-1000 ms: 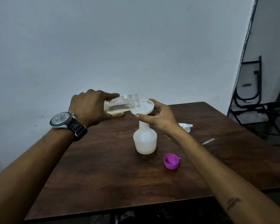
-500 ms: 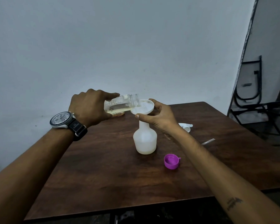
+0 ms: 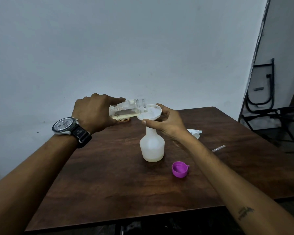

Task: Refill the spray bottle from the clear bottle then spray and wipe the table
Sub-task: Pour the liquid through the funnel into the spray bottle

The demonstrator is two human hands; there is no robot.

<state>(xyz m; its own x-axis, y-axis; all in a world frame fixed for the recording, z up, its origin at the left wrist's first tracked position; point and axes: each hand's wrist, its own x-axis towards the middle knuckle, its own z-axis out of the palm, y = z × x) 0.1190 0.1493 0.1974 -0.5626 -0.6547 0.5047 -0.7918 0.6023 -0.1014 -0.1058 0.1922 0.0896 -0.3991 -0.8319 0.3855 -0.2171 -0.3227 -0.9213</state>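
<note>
Head view: left hand (image 3: 95, 111) grips clear bottle (image 3: 126, 110), tipped nearly flat, mouth over white funnel (image 3: 150, 114). Right hand (image 3: 169, 123) pinches funnel rim, steadying it in spray bottle (image 3: 152, 147) standing on table (image 3: 100, 192). Purple cap (image 3: 180, 171) off, beside.

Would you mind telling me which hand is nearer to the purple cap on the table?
Right. The right hand holds the funnel above and behind the purple cap; the left hand, gripping the clear bottle, is farther left.
</note>
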